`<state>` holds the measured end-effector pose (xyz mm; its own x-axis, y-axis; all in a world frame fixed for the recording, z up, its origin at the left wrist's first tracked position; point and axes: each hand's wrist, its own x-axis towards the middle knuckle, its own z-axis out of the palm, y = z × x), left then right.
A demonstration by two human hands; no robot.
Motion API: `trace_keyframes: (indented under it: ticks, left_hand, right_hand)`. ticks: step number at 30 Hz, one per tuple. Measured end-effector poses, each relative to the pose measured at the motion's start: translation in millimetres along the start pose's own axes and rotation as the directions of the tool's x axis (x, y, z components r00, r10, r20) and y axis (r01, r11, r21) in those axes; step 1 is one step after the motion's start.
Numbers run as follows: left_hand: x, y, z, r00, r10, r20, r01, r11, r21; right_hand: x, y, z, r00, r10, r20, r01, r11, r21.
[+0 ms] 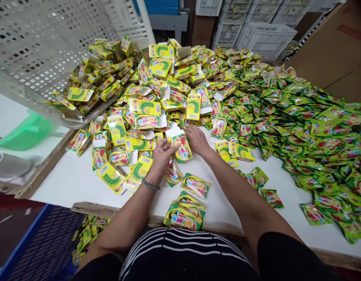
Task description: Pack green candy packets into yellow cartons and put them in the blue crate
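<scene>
My left hand (pixel 163 154) grips a small printed candy box (pixel 182 147) between thumb and fingers. This box is green, yellow and red, and its white end flap stands open at the far end. Just beyond its right edge, my right hand (pixel 197 139) is low at the foot of the pile with its fingers curled in. Its fingertips are partly hidden, so what they hold cannot be made out. Around the hands lies a heap of yellow boxes (pixel 144 106), many with open flaps. Nearer me, a closed-looking box (pixel 195 185) lies flat above several stacked boxes (pixel 184 216).
A large heap of small green sachets (pixel 285 117) covers the table's right side. A white perforated crate (pixel 66 50) lies tipped at the left, spilling boxes. A blue basket (pixel 34 242) with boxes stands below the wooden table edge (pixel 92 208). Stacked crates (pixel 265 39) stand behind.
</scene>
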<state>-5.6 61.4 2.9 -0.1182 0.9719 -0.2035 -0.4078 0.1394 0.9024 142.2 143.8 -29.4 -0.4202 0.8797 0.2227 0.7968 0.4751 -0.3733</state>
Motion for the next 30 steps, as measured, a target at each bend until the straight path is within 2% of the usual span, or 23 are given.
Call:
trace_keyframes:
  ticks: [2, 4, 6, 7, 8, 9, 11, 14, 16, 18, 20, 22, 26, 30]
  left_hand:
    - [-2.2, -1.4, 0.5, 0.999, -0.032, -0.001, 0.032, 0.999, 0.007]
    - [-4.1, -4.3, 0.7, 0.999, -0.029, 0.031, 0.027, 0.997, 0.075]
    - [-6.1, -7.6, 1.2, 0.996, -0.011, 0.092, -0.007, 0.982, 0.189]
    - [-7.3, -9.0, 1.8, 0.991, -0.002, 0.131, -0.032, 0.965, 0.26]
    - [-8.9, -10.2, 2.5, 0.985, 0.004, 0.17, -0.062, 0.94, 0.334]
    - [-10.6, -11.0, 3.4, 0.978, 0.009, 0.21, -0.095, 0.909, 0.405]
    - [-14.1, -11.7, 5.2, 0.957, 0.014, 0.29, -0.167, 0.844, 0.509]
    - [-17.3, -12.2, 6.7, 0.92, -0.003, 0.392, -0.239, 0.788, 0.567]
    - [-17.3, -14.0, 6.4, 0.9, -0.024, 0.436, -0.261, 0.771, 0.581]
    - [-16.1, -17.3, 5.6, 0.893, -0.026, 0.45, -0.273, 0.763, 0.586]
    - [-15.0, -21.1, 5.5, 0.898, -0.018, 0.44, -0.27, 0.767, 0.582]
    - [-15.6, -24.2, 7.4, 0.904, -0.028, 0.426, -0.247, 0.779, 0.577]
    - [-21.6, -25.8, 15.6, 0.889, -0.104, 0.446, -0.167, 0.833, 0.527]
    - [-24.8, -26.0, 19.2, 0.882, -0.149, 0.448, -0.105, 0.863, 0.494]
  right_hand:
    - [-11.8, 9.4, -4.7, 0.983, 0.134, -0.123, -0.119, 0.985, 0.125]
    - [-30.1, 20.7, -13.7, 0.92, 0.331, -0.21, -0.233, 0.893, 0.384]
    - [-53.0, 28.9, -25.1, 0.854, 0.472, -0.218, -0.24, 0.73, 0.64]
    - [-65.3, 30.5, -30.8, 0.837, 0.505, -0.213, -0.214, 0.659, 0.721]
    - [-77.6, 30.1, -36.3, 0.828, 0.519, -0.215, -0.188, 0.616, 0.765]
    - [-89.2, 27.9, -41.2, 0.826, 0.516, -0.228, -0.169, 0.613, 0.772]
    - [-109.1, 19.9, -49.1, 0.842, 0.466, -0.271, -0.164, 0.7, 0.695]
    - [-126.8, 6.6, -57.5, 0.876, 0.35, -0.331, -0.17, 0.868, 0.466]
    - [-131.7, 1.6, -62.1, 0.886, 0.301, -0.352, -0.171, 0.919, 0.355]
    - [-134.2, 0.4, -66.5, 0.914, 0.265, -0.307, -0.172, 0.939, 0.297]
    - [-136.8, 2.1, -70.0, 0.95, 0.24, -0.202, -0.182, 0.946, 0.268]
    - [-140.3, 4.8, -71.2, 0.962, 0.249, -0.112, -0.214, 0.944, 0.252]
    - [-147.7, 2.2, -64.8, 0.94, 0.334, -0.065, -0.318, 0.93, 0.185]
    - [-147.3, -17.5, -53.3, 0.915, 0.39, -0.107, -0.387, 0.921, 0.05]
